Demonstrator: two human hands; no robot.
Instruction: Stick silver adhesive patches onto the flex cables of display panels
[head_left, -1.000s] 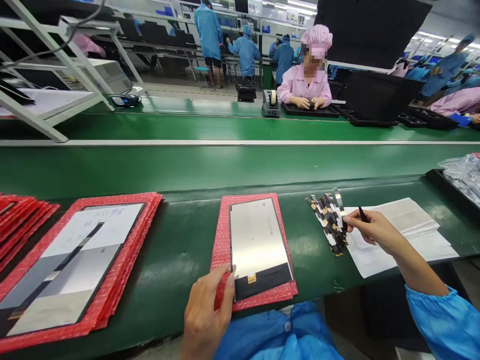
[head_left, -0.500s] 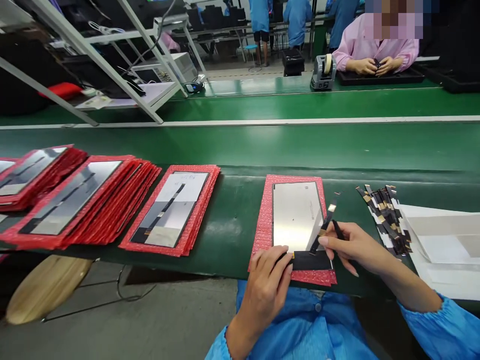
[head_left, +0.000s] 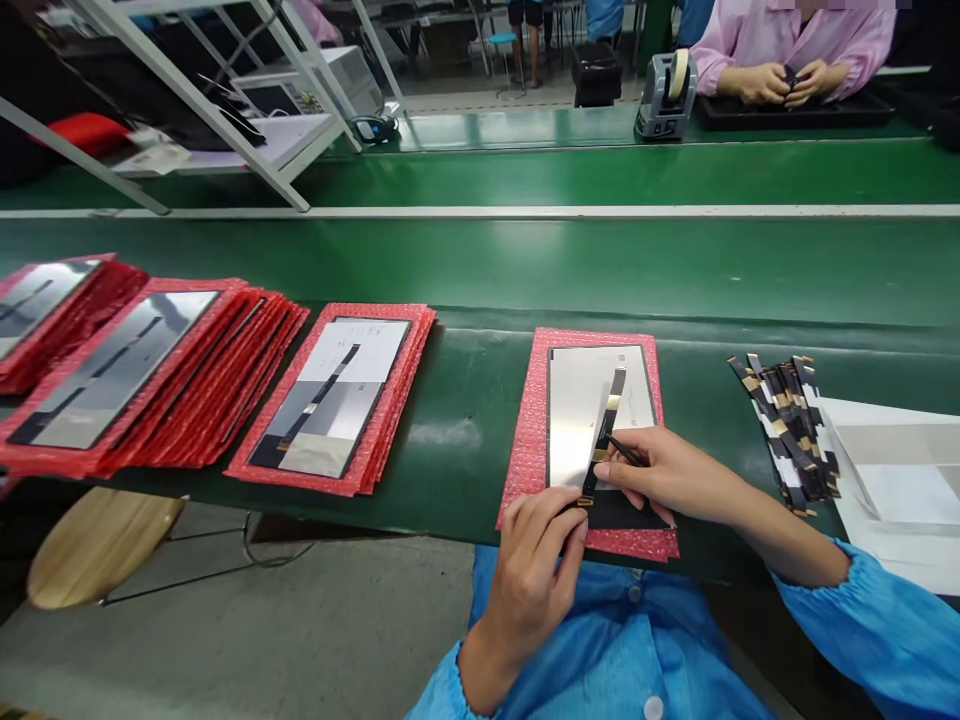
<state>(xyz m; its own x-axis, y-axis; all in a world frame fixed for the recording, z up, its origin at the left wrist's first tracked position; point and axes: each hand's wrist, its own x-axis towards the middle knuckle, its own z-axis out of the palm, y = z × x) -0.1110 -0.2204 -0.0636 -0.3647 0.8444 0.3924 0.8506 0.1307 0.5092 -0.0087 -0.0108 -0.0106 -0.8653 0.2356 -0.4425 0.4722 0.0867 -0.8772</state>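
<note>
A silver display panel (head_left: 574, 415) lies on a red bubble-wrap sheet (head_left: 529, 440) at the near edge of the green bench. A dark flex cable strip (head_left: 606, 425) lies lengthwise on the panel. My right hand (head_left: 671, 475) holds black tweezers (head_left: 626, 452) whose tip touches the strip near its lower end. My left hand (head_left: 536, 560) rests on the panel's dark bottom edge, its fingertips at the strip's lower end.
Stacks of panels on red sheets (head_left: 330, 405) (head_left: 127, 375) lie to the left. A pile of loose flex strips (head_left: 791, 430) and white paper sheets (head_left: 892, 470) lie to the right. Behind runs a green conveyor (head_left: 480, 265); a person in pink (head_left: 787, 40) works beside a tape dispenser (head_left: 664, 90).
My right hand carried a strip from the pile on the right over to the panel and laid it flat on it. My left hand shifted to the panel's bottom edge. The view tilted down.
</note>
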